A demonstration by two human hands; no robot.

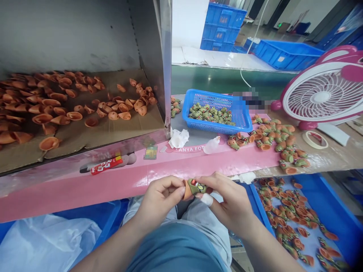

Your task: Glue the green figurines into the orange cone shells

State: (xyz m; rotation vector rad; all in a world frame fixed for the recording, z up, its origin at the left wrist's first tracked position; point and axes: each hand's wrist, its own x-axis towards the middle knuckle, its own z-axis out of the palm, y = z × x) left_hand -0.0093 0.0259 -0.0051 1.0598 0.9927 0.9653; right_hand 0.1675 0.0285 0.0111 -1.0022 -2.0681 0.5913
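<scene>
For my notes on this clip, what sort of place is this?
Probably a small-parts factory floor: a green conveyor belt, stacked blue crates, and piles of identical moulded orange-and-green figures.

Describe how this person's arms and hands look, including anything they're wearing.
Both the left hand and right hand are bare, without gloves or visible sleeves. A white wrap covers one finger of the right hand. A blue garment and pale grey trousers show below.

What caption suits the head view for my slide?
Left hand and right hand hold a small green-and-orange molded figure above a pink board, with a blue basket of green figures beyond.
</scene>
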